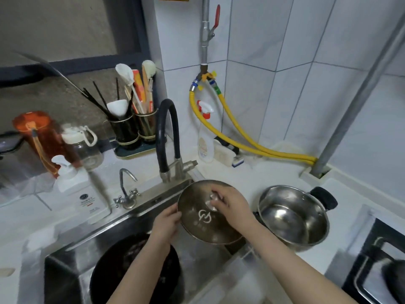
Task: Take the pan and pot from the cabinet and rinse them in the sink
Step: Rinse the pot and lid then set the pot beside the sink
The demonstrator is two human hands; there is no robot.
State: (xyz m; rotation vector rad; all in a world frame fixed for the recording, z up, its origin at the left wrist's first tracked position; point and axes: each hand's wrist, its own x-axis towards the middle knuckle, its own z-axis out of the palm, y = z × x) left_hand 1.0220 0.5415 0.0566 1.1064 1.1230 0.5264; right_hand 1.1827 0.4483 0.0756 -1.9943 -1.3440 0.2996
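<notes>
Head view, from the left edge: an orange jug [41,137] stands on the white counter [252,178] with a clear glass jar [86,148] just beside it, and in front of them a white pump bottle [85,194]. Behind, a holder of utensils [133,126] sits on a small tray. A small chrome tap [126,189] rises at the back rim of the steel sink [65,270], and next to it stands the tall black-necked faucet [167,137]. Inside the sink, low on its left side, lies the dark pan [114,273], partly hidden by the left forearm.

The left hand [166,224] holds the left rim of a round metal lid [206,220], fingers curled at its edge. The lid hangs tilted over the sink's right side, its top with a white logo facing the camera. The right hand [230,205] lies on the lid's upper part with its grip closed around the knob, fingers curled over it.

Against the tiled wall behind stand a white spray bottle [205,139] and a scrub brush [228,152], with two yellow hoses [252,148] running along the counter to the corner. Right of the lid, the steel pot [293,218] sits upright on the counter beside the sink, uncovered, its black handle [324,198] pointing to the far right. At the right edge, part of a black stove [377,266] shows.
</notes>
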